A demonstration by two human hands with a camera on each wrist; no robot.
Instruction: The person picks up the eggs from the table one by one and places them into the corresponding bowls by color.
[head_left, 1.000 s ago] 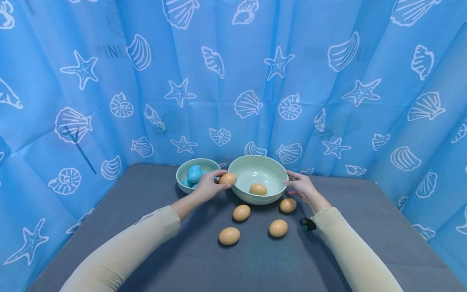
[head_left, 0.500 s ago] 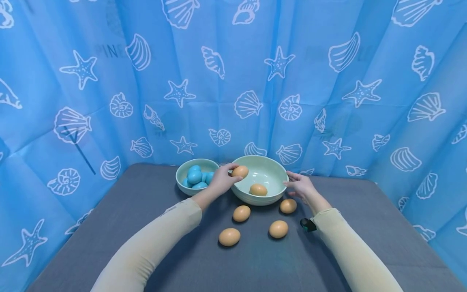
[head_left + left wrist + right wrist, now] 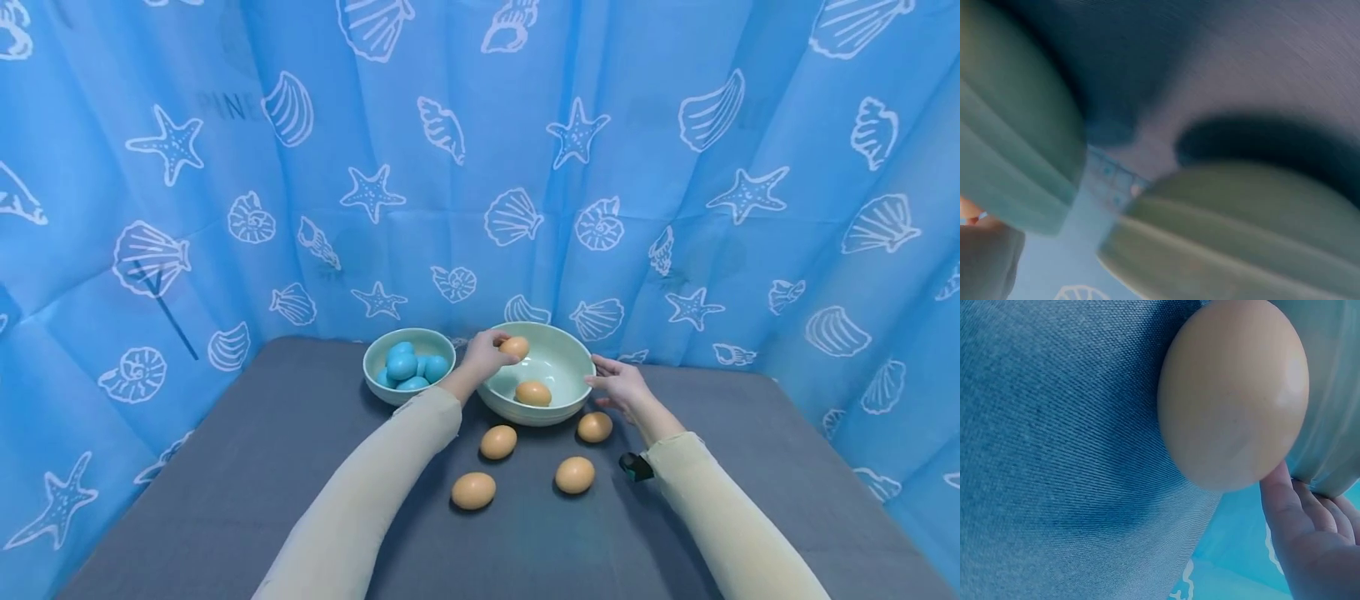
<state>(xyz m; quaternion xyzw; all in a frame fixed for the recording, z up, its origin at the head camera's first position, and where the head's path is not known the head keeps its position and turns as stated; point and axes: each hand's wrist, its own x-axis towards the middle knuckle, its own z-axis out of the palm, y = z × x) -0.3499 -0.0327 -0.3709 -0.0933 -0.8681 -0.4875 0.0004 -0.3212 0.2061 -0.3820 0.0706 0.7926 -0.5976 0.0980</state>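
Note:
In the head view my left hand (image 3: 482,357) pinches a brown egg (image 3: 514,347) over the left side of the large pale green bowl (image 3: 534,417). Another brown egg (image 3: 533,393) lies inside that bowl. The left wrist view has the hand (image 3: 988,256) by the bowl's rim, with just a sliver of the held egg (image 3: 969,209) showing. My right hand (image 3: 621,390) touches the bowl's right side with fairly straight fingers. Close to that hand, a brown egg (image 3: 1235,394) on the cloth fills much of the right wrist view.
To the left stands a smaller green bowl (image 3: 375,385) holding several blue eggs (image 3: 401,365). Brown eggs lie on the grey cloth in front of the large bowl: one (image 3: 498,442), another (image 3: 473,491) and a third (image 3: 575,475). A patterned blue curtain (image 3: 450,208) hangs behind.
My left hand has carried its egg rightward, from between the two bowls to inside the large bowl's left rim. The right hand stays at the bowl's right side.

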